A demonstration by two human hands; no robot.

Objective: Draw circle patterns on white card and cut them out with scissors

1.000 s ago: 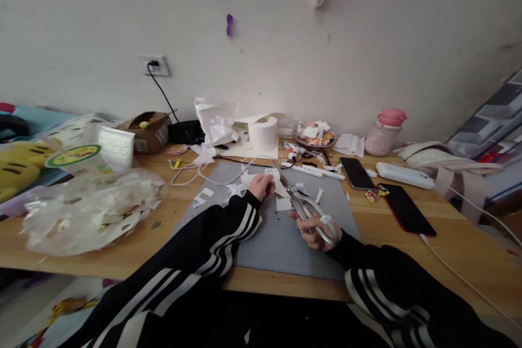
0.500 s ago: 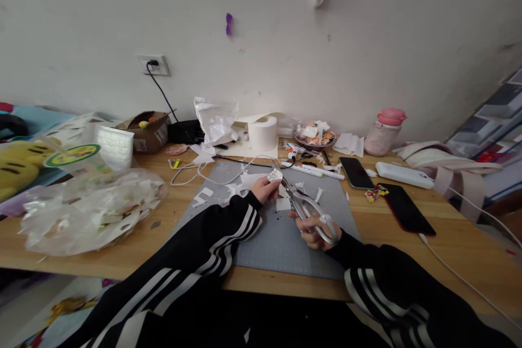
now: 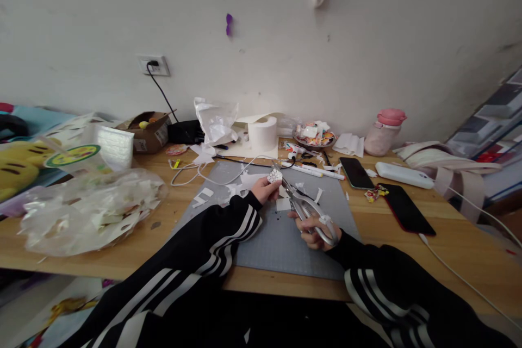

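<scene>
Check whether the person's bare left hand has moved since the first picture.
Yes: judged against the flat grey rectangular cutting mat, the left hand has shifted slightly rightward in the picture.

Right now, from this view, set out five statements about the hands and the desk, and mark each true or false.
1. The right hand holds the scissors. True.
2. The left hand is empty. False: the left hand holds a small white patterned piece.
3. The pink-lidded bottle stands to the right of the white roll. True.
4. The red-edged phone lies on the grey mat. False: the red-edged phone lies on the wooden table, right of the mat.
5. A purple shape is on the wall. True.
</scene>
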